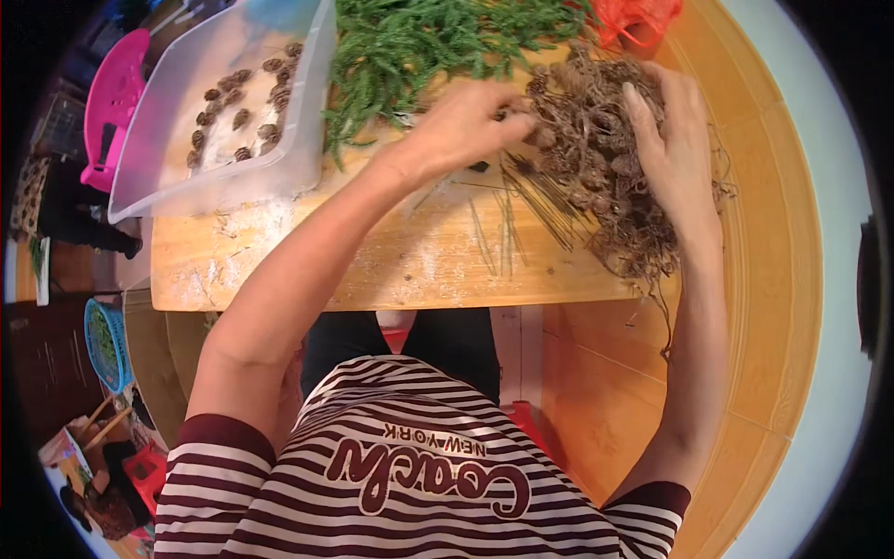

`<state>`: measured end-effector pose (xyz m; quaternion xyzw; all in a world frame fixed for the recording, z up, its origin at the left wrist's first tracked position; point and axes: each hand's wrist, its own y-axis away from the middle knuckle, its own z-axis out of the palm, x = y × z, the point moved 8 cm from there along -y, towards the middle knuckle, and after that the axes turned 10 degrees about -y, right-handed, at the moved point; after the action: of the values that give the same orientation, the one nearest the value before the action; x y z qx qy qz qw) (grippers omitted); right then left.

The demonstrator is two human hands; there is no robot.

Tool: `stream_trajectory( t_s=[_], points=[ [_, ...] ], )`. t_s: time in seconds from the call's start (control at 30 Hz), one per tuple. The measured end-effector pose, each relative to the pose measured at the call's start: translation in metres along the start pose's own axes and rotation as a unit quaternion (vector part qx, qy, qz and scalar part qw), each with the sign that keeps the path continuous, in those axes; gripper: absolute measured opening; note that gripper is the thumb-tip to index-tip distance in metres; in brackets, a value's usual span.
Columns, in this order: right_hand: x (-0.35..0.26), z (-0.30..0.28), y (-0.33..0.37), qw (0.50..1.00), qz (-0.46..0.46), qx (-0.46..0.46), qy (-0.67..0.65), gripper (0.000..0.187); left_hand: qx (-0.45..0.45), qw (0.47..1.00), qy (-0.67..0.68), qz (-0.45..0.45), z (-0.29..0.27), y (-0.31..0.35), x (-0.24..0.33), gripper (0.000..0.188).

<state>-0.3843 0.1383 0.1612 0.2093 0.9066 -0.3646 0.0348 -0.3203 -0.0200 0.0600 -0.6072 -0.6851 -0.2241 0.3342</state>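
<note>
A tangled heap of small brown pine cones on wires (596, 149) lies on the right of the wooden table. My left hand (477, 121) is at the heap's left edge, its fingers curled together; what they pinch is too small and hidden to name. Against the heap's right side rests my right hand (672, 140), thumb and fingers apart, with some fingertips hidden behind the cones. Thin wire stems (540, 200) fan out on the table below the heap, and a few loose strands dangle over its front edge.
Green artificial sprigs (419, 56) cover the table's far middle. On the left, a translucent plastic bin (312, 154) holds several loose pine cones (242, 118). A red plastic bag (643, 19) sits far right. A pink chair (112, 102) and a blue basket (110, 345) stand beyond the table's left.
</note>
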Motion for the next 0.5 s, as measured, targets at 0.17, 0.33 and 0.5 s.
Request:
stream_trajectory(
  t_s=[0.17,0.33,0.5],
  points=[
    [-0.063,0.033,-0.006,0.978,-0.151,-0.146,-0.009,0.039,0.046,0.994,-0.059,0.084,-0.008,0.009,0.025,0.031],
    [-0.054,0.085,-0.002,0.959,-0.102,-0.258,-0.064,0.039,0.027,0.991,-0.109,0.075,-0.015,0.022,0.029,0.03],
    [-0.037,0.114,-0.01,0.961,-0.079,-0.26,0.056,0.028,-0.032,0.995,-0.094,0.013,-0.005,0.037,0.025,0.033]
  ],
)
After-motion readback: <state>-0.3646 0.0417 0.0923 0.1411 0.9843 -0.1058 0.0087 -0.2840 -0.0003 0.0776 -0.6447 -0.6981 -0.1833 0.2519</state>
